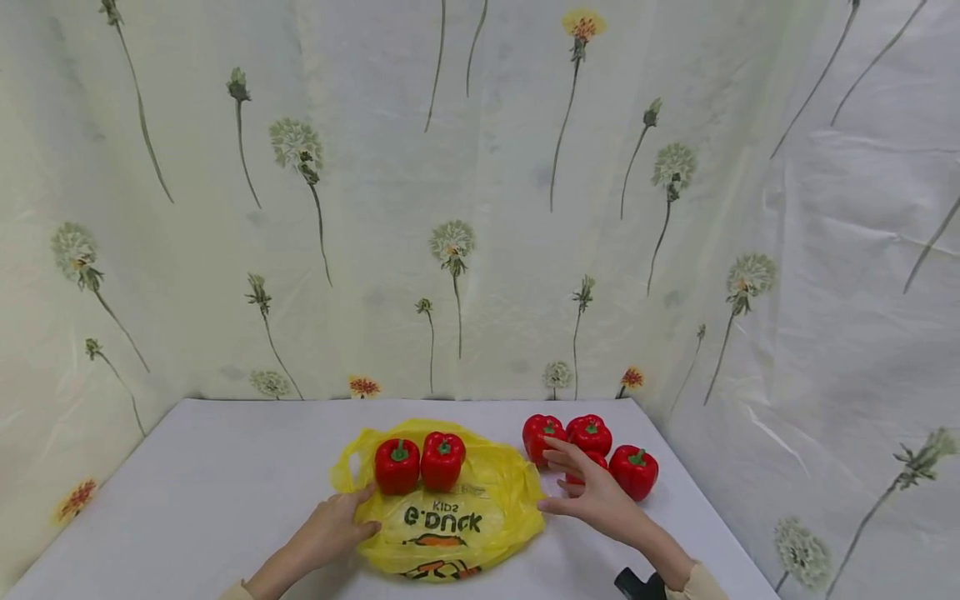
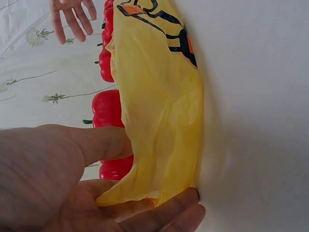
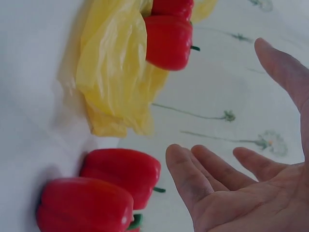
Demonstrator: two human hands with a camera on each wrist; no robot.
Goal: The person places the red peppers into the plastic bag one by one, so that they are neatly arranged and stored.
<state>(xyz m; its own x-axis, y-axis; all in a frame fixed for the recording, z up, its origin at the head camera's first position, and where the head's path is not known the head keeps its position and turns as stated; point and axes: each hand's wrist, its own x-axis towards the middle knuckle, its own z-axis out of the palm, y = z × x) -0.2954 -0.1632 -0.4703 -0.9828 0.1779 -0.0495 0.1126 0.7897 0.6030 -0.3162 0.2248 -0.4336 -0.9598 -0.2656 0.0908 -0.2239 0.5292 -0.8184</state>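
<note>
A yellow plastic bag (image 1: 495, 500) with dark print lies flat on the white table. Two red bell peppers (image 1: 397, 467) stand side by side on it, green stems up. At the bag's left edge is my left hand (image 1: 335, 527); its fingers and thumb touch the plastic with a gap between them, and the left wrist view shows the bag's edge (image 2: 166, 169) lying between thumb and fingers. My right hand (image 1: 600, 497) hovers right of the bag, fingers spread, holding nothing. Behind it stand several more red bell peppers (image 1: 634, 472), one partly hidden by that hand.
A black object (image 1: 633, 583) shows by the right wrist at the lower frame edge. Behind the white table (image 1: 210, 483) hangs a pale curtain (image 1: 375, 208) with a dandelion print, and it continues along the right side.
</note>
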